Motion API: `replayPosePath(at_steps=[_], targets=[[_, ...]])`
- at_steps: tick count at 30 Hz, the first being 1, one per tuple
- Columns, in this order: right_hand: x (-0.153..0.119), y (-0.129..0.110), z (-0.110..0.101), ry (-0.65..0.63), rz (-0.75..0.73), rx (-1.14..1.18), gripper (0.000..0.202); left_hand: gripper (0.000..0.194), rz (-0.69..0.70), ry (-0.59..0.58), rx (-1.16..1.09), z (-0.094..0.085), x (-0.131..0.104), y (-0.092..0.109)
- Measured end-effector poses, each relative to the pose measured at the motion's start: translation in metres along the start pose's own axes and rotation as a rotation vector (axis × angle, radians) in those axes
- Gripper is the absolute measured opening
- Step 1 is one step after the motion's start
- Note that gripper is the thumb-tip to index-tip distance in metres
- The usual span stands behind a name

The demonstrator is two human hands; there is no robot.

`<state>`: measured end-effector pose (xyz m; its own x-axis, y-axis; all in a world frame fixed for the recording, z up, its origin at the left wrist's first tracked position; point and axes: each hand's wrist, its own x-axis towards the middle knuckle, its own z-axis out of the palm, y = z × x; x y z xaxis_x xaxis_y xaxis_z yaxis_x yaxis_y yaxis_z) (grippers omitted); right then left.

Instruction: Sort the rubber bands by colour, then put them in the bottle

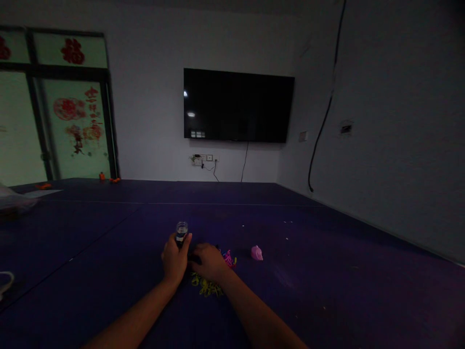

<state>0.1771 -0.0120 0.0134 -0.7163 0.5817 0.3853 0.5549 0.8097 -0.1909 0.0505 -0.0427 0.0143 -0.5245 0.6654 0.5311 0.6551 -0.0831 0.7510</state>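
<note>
My left hand (175, 259) is wrapped round a small clear glass jar (181, 228) with an open top, held upright over the dark blue surface. Close beside it, my right hand (209, 261) curls down with its fingers bent, over a pile of small coloured bands. Yellow bands (207, 286) spread out below the right hand, and pink bands (228, 258) show past its far side. The right fingertips are in shadow, so what they hold, if anything, is hidden. To the right lies a crumpled pink thing (256, 252).
The wide dark blue surface (327, 281) reaches to the far wall, with small white scraps on it. A white loop (6, 283) lies at the left edge. Orange objects (102, 176) stand by the glass door (72, 126). A television (238, 106) hangs on the wall.
</note>
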Motion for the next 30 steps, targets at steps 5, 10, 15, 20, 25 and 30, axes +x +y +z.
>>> replayPosePath(at_steps=[5,10,15,20,25,30], targets=[[0.001,-0.004,-0.001,0.028,0.043,-0.064,0.017,0.051,0.032,-0.022,-0.059,0.003,0.001,-0.002],[0.002,0.0,-0.01,0.089,0.157,-0.026,0.029,0.049,0.081,-0.053,-0.087,0.002,-0.001,0.0],[-0.018,0.016,-0.017,0.136,0.422,0.068,0.052,0.047,0.104,-0.073,-0.091,0.003,-0.002,0.003],[-0.047,0.027,-0.017,0.193,0.398,0.235,0.058,0.047,0.106,-0.079,-0.085,0.005,-0.003,0.002],[-0.054,0.011,-0.017,0.107,0.391,0.245,0.061,0.044,0.113,-0.082,-0.076,0.005,-0.005,0.004],[-0.048,-0.003,-0.015,-0.03,0.314,0.134,0.079,0.044,0.097,-0.098,-0.088,0.003,-0.005,0.005]])
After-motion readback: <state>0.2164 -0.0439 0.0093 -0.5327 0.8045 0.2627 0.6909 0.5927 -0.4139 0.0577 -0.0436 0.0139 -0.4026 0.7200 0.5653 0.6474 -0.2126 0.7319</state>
